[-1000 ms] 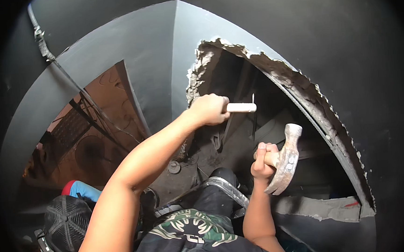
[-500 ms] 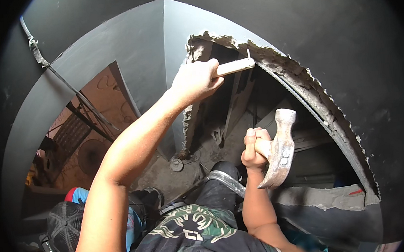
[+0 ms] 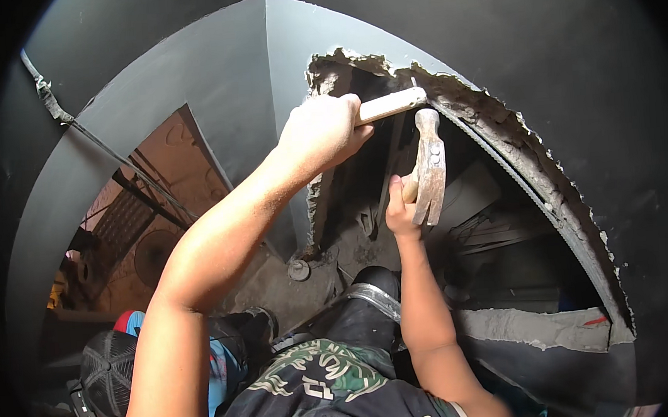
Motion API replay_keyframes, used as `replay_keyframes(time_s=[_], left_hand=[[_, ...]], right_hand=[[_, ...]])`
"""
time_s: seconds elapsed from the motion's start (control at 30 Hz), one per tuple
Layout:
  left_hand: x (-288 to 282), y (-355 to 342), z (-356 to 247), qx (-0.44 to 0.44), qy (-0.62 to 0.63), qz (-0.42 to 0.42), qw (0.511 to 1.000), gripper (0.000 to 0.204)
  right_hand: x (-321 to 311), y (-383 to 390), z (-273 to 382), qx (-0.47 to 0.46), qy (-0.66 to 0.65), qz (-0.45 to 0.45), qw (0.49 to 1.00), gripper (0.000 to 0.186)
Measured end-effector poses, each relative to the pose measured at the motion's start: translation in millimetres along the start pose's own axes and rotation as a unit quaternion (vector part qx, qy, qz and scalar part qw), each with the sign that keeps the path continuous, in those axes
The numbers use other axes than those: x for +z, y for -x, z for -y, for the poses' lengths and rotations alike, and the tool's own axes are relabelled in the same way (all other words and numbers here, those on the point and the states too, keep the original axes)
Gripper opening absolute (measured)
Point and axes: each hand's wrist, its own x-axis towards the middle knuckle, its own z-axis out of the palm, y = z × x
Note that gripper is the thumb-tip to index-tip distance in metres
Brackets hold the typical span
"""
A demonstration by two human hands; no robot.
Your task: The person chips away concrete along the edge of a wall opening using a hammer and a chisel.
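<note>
My left hand [image 3: 322,130] is closed around a pale wooden handle [image 3: 391,105] that points right. A thin metal spike [image 3: 413,83] stands up from the handle's far end, at the broken upper edge of an opening in the dark wall [image 3: 575,114]. In my right hand [image 3: 402,213] is a claw hammer [image 3: 430,163] with a worn, rusty head. Its striking face points up, just below the end of the wooden handle, and a small gap seems to separate them. The claw hangs downward.
Jagged plaster [image 3: 515,141] rims the opening, with a metal strip [image 3: 501,162] along its right side. A person in a dark mesh cap [image 3: 111,371] is close at my lower left. A cable [image 3: 104,139] hangs at the left. A grey ledge [image 3: 536,328] crosses at lower right.
My right hand has swung the hammer up and slightly left, bringing its head close under the wooden handle's end. My left hand stays nearly in place.
</note>
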Motion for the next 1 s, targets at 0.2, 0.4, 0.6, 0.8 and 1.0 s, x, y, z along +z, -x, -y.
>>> replay_keyframes(time_s=[0.2,0.4,0.6,0.8,1.0], left_hand=[[4.6,-0.2,3.6,-0.016,-0.027,0.015,0.999,0.030],[-0.1,-3.7,-4.0,-0.034,-0.004,0.031,0.999,0.027],[-9.7,-4.4,-8.1,-0.078,-0.006,0.059,0.995,0.027],[-1.8,-6.4,-12.4,-0.070,0.024,0.054,0.996,0.027],[-5.9,-3.9,-8.3,-0.079,0.021,0.040,0.996,0.024]], right_hand=[[-35.3,-25.0,43.1,0.007,-0.422,-0.097,0.901,0.018],[-9.1,-12.5,20.8,0.155,-0.229,-0.010,0.961,0.022],[-52.4,-36.3,59.7,0.063,-0.455,-0.088,0.884,0.026],[9.2,13.8,-11.1,0.163,-0.221,-0.014,0.962,0.014],[-55.5,0.2,31.0,0.214,-0.360,0.016,0.908,0.016]])
